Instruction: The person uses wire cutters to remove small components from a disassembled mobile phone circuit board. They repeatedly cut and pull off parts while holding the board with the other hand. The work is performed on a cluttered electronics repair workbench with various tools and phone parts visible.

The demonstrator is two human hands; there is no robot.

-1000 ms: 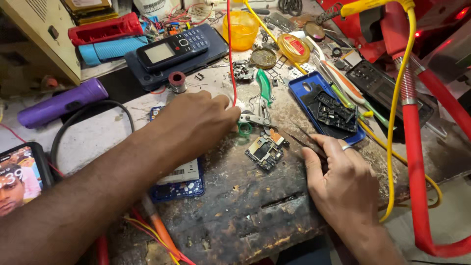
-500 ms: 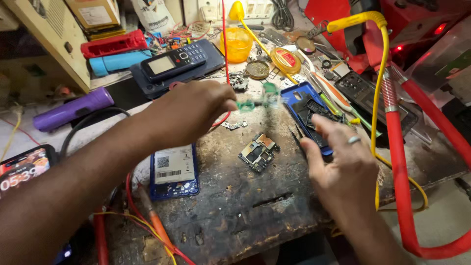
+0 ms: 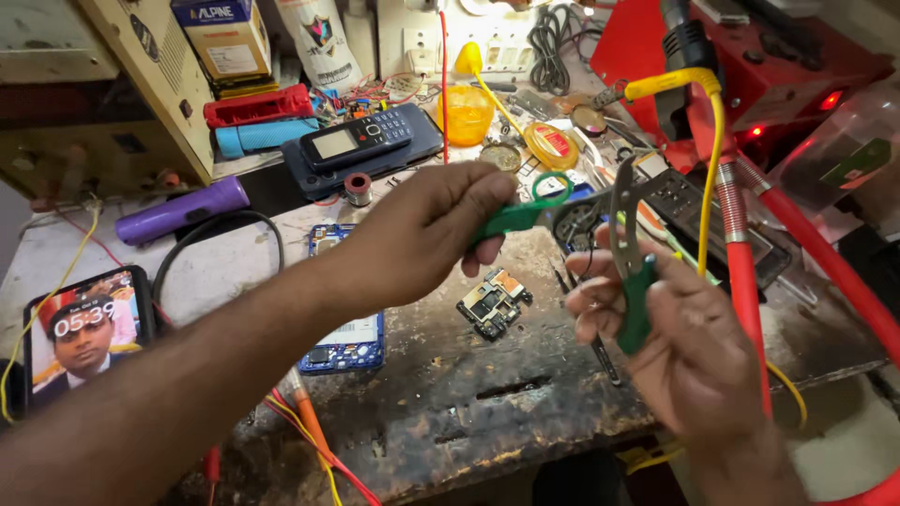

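Left hand: the left hand [image 3: 427, 230] is raised above the bench, thumb and fingers pinched on the ring end of a green-handled pair of metal scissors [image 3: 525, 214].
Right hand: the right hand [image 3: 680, 333] is closed around a second green-handled metal tool with a grey blade [image 3: 626, 253] that points to 12 o'clock.
Held tools: both hang in the air over the bench, their tips nearly meeting between the hands.
Below the hands: a small bare circuit board [image 3: 494, 302] lies flat at 6 o'clock from the left hand, apart from both hands.
Bench top: the scorched, worn wooden bench top [image 3: 450, 394] is bare at 6 o'clock, down to its chipped front edge.
At 7 o'clock: an opened blue phone body [image 3: 349, 342] lies under the left forearm.
At 3 o'clock: a red hose [image 3: 745, 290] and a yellow cable [image 3: 708, 169] run just beside the right hand.
At 11 o'clock: a dark keypad phone [image 3: 361, 141] rests well apart.
At 9 o'clock: a purple cylindrical torch [image 3: 178, 211] lies near the bench's left edge.
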